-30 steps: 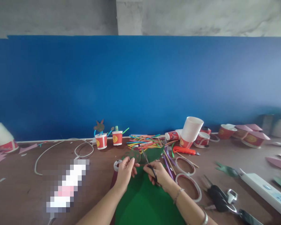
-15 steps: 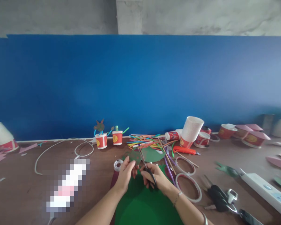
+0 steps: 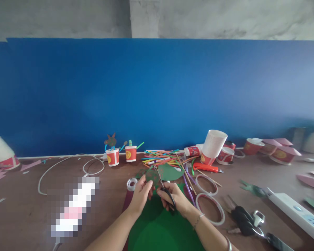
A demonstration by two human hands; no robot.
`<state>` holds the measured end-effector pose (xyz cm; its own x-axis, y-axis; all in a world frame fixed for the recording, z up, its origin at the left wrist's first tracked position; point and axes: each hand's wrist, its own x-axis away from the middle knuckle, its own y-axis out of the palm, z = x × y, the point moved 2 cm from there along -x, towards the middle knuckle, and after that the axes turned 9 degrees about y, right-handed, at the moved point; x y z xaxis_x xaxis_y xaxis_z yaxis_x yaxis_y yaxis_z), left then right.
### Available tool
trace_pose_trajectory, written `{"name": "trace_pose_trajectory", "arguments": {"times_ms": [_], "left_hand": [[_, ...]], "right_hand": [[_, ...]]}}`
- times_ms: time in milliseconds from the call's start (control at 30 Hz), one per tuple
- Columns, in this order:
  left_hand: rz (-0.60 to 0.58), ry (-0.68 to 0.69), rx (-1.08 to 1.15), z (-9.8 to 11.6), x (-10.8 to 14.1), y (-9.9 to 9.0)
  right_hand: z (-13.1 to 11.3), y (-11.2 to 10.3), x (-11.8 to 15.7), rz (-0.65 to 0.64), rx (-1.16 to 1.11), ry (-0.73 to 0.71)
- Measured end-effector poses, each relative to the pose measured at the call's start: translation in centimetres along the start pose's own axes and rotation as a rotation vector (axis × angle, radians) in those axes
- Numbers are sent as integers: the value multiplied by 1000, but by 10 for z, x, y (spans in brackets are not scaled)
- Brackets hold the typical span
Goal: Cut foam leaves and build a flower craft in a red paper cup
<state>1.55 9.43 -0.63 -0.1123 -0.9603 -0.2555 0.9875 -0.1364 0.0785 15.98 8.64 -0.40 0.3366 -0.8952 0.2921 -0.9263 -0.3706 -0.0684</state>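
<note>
My left hand [image 3: 143,190] pinches a dark green paper piece [image 3: 151,176] between thumb and fingers. My right hand [image 3: 174,196] is closed round the black handles of a pair of scissors [image 3: 168,198]. Their metal blades point up and left, parted slightly, at the right edge of the paper piece. Whether they bite into the paper I cannot tell. Behind the blades lies another green paper [image 3: 171,172] with a curved outline. Beneath both hands is a larger green sheet [image 3: 167,230] on the table.
Behind my hands lie colourful sticks [image 3: 157,158], an orange utility knife [image 3: 206,167] and stacked paper cups [image 3: 214,144]. Tape rolls [image 3: 210,209], keys [image 3: 244,219] and a white power strip [image 3: 295,211] are on the right. A small tape roll [image 3: 131,184] sits left; decorated cups [image 3: 112,157] stand behind.
The green paper piece in my left hand has turned slightly and shows more of its face. The scissor blades have shifted a little against its edge; both hands stay almost in place.
</note>
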Motion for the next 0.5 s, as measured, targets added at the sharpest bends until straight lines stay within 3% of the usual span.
{"name": "trace_pose_trajectory", "arguments": {"times_ms": [300,500], "left_hand": [[19,-6,-19,4,0,1],[93,31,20,0,-1,-2]], "right_hand": [[-3,-1,1,28,30,-11],[-2,-1,1,4,21,7]]}}
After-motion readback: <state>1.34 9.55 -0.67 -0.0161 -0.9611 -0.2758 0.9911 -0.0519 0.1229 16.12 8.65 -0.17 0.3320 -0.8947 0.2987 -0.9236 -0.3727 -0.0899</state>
